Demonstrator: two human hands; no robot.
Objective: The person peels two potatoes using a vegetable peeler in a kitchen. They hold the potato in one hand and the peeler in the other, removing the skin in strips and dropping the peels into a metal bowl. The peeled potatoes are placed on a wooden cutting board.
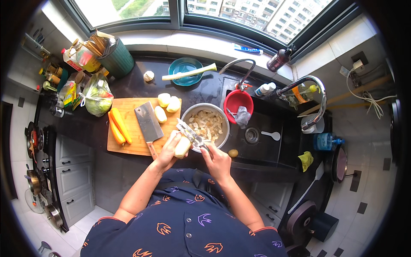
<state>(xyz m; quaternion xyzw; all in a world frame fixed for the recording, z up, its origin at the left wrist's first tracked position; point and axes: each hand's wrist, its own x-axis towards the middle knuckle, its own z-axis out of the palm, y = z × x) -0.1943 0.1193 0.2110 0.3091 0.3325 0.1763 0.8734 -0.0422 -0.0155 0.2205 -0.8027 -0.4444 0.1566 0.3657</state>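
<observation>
A pale, mostly peeled potato (183,147) is gripped in my left hand (168,151), its fingers wrapped round it. My right hand (217,162) closes on the handle of a metal peeler (191,132), whose head is against or just above the potato. Just beyond both hands stands a metal bowl (225,133) holding potato peelings (207,124). To the left lies a wooden cutting board (128,103) bearing a cleaver (148,122), peeled carrots (120,123) and three peeled potatoes (164,100). A small unpeeled potato (233,153) rests right of the bowl, by the sink.
A red basin (230,112) with a plastic bag sits in the dark sink (269,150), near a white spoon (271,135). Behind the board are a teal plate (179,63) with a scallion stalk (188,73) across it, garlic (148,76) and bagged vegetables (97,95). A faucet (319,96) arches at right.
</observation>
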